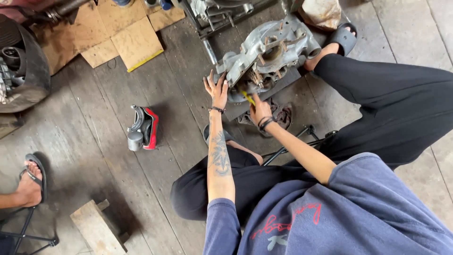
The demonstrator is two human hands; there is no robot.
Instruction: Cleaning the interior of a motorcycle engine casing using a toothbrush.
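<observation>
My left hand [217, 89] lies open, fingers spread flat against the near edge of the engine casing [266, 52], bracing it so it stays put on the dark mat [236, 111]. My right hand [259, 111] is closed round a yellow-handled tool [247, 97], its tip angled into the casing's underside. The casing sits on the plank floor [165, 71] just ahead of my knees, grey cast metal, dull and grimy, with studs standing up and a rag [283, 113] beside my wrist
</observation>
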